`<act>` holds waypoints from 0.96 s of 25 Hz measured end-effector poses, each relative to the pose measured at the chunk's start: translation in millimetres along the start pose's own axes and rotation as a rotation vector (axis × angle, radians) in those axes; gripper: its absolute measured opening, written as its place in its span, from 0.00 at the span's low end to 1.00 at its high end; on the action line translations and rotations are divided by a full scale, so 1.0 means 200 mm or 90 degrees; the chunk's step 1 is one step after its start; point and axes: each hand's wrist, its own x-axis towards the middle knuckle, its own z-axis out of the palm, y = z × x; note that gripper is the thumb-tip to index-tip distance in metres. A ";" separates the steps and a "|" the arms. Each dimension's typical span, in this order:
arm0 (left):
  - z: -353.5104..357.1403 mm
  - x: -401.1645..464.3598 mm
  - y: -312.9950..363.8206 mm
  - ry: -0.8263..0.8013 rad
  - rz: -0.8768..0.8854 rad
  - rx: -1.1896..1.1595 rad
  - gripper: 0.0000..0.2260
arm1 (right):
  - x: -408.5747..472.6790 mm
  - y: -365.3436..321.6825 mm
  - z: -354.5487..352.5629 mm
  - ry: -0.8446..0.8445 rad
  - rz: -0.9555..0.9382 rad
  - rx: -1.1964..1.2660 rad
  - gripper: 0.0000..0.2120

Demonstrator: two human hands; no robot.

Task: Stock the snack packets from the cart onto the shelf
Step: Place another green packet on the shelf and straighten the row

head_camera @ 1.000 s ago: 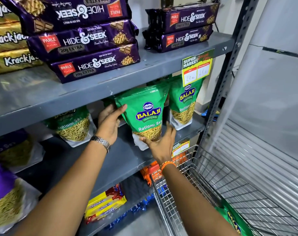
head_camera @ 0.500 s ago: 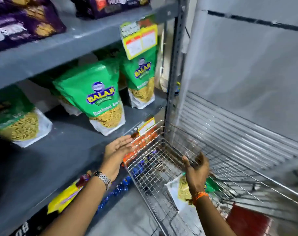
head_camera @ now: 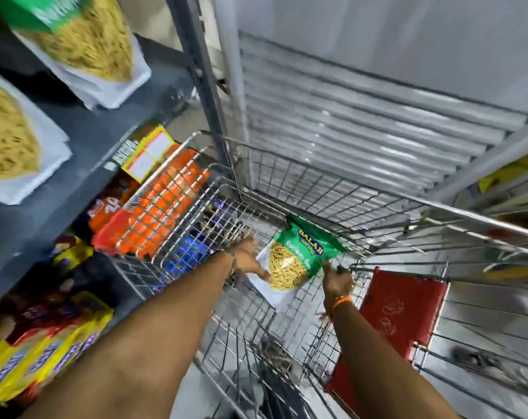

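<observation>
In the head view, both hands are down inside the wire cart [head_camera: 287,182]. The left hand [head_camera: 247,261] is closed on the white bottom end of a green Balaji Ratlami Sev packet [head_camera: 299,255], and the right hand [head_camera: 336,281] pinches its lower right edge. Up and to the left of the hands, two matching packets [head_camera: 84,46] already stand on the grey shelf [head_camera: 105,140]. No other packets show in the cart, so this looks like the last one to stock.

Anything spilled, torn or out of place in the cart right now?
Nothing stands out. Both hands, left hand and right hand, hold an intact green snack packet inside the wire cart; no spill is visible.
</observation>
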 end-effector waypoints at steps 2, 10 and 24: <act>0.09 0.12 -0.06 -0.002 0.002 0.060 0.60 | 0.16 0.07 0.04 -0.006 0.008 0.042 0.20; 0.13 0.32 -0.10 0.038 -0.030 0.123 0.61 | 0.29 0.08 0.13 -0.023 0.047 0.230 0.10; 0.07 -0.31 -0.09 0.084 -0.008 0.244 0.61 | -0.39 -0.19 -0.11 -0.053 0.090 0.316 0.12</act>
